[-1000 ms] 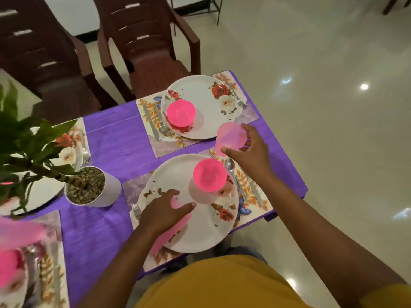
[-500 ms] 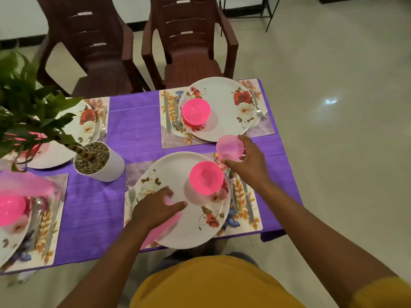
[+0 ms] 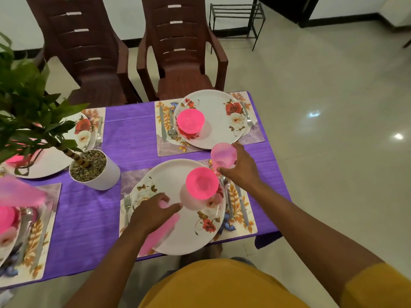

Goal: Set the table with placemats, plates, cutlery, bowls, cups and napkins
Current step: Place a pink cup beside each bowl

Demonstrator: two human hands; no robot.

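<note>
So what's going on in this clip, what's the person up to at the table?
A person is setting a purple-clothed table. The right hand holds a pale pink cup at the top right corner of the near placemat, above the spoon. The left hand grips a pink napkin lying on the near plate. That plate already carries a pink bowl; the far setting has a plate, bowl and cutlery but no cup in view.

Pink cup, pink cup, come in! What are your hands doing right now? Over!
Right hand grips pink cup at near placemat's far corner. Left hand holds pink napkin on near plate. Bowl, spoon close by; nothing blocking.
</note>
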